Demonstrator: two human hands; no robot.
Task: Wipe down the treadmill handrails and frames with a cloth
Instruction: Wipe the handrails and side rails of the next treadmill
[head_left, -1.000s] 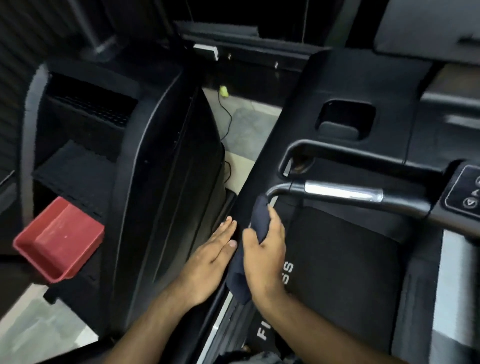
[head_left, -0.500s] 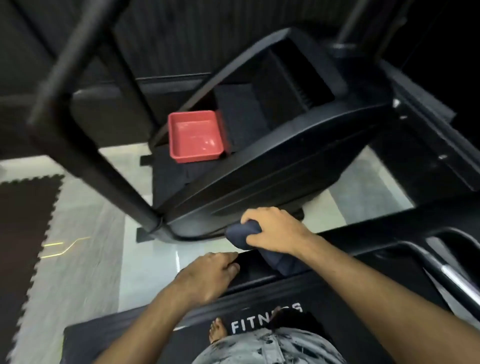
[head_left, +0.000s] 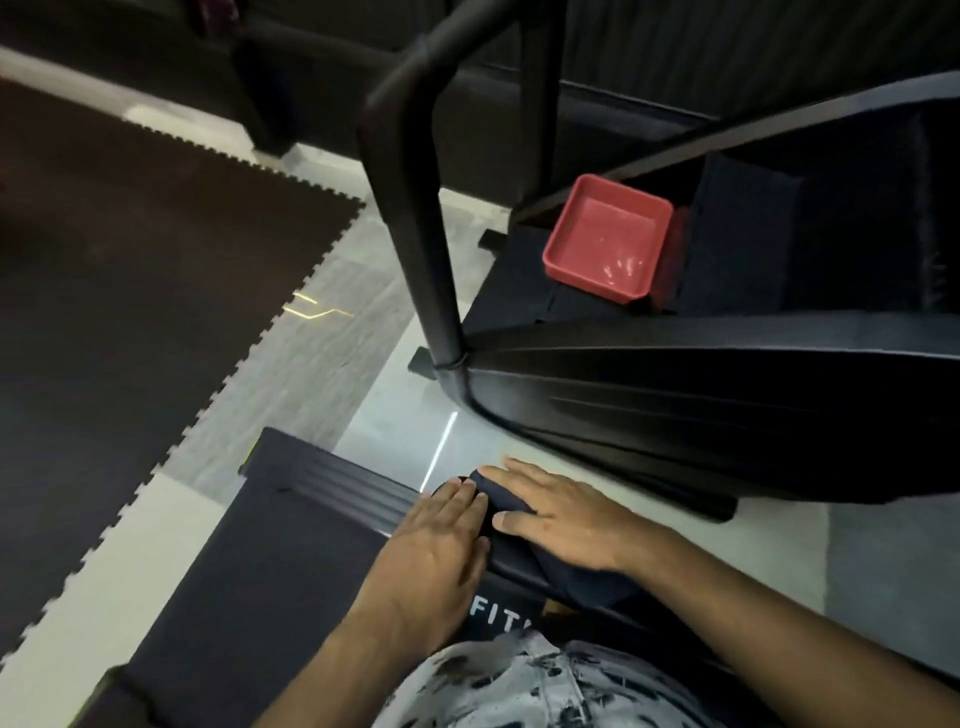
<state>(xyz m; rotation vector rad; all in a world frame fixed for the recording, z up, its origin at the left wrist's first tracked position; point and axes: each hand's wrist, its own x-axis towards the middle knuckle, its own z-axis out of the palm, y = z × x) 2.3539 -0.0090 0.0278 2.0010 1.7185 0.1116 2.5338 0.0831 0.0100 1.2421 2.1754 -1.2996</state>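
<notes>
right hand (head_left: 566, 525): fingers straight, pressing cloth (head_left: 582, 584) flat | cloth: dark, on treadmill side rail (head_left: 337, 483) | left hand (head_left: 436, 545): fingers straight, together, on rail, tips touching cloth | red tray (head_left: 608, 239): on neighbouring machine, well apart

One cloth (head_left: 587, 584); one tray (head_left: 605, 239); two hands (head_left: 431, 551) (head_left: 563, 519)

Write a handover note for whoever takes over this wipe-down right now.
Left hand: flat on the treadmill's side rail, fingertips at the cloth.
Right hand: flat on the cloth, pressing it onto the rail.
Done: the picture does not show which parts are already wiped.
Left: probably the bare rail ahead of the cloth, then the handrails, which are out of view.
</notes>
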